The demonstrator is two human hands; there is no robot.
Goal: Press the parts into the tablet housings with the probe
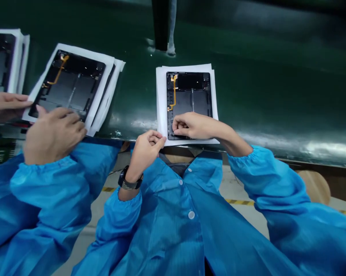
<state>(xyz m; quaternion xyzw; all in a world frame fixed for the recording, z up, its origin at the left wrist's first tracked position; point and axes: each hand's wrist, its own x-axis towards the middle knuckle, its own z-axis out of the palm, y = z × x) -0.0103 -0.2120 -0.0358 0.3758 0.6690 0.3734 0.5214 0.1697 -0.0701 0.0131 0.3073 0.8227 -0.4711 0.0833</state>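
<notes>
An open dark tablet housing [190,96] with an orange flex cable [174,94] along its left side lies on a stack of white sheets [161,99] on the green belt. My right hand [193,125] rests curled on the housing's near edge, fingertips pressed at its lower left corner. My left hand [147,147], a dark watch [127,182] on its wrist, is closed and pinches the near left corner of the white sheets. Both arms wear blue sleeves.
To the left, a co-worker in blue has one hand [53,134] on a second housing [71,84] lying on white sheets. A third housing [0,61] sits at the far left. A dark post [160,23] stands behind on the green belt [276,96].
</notes>
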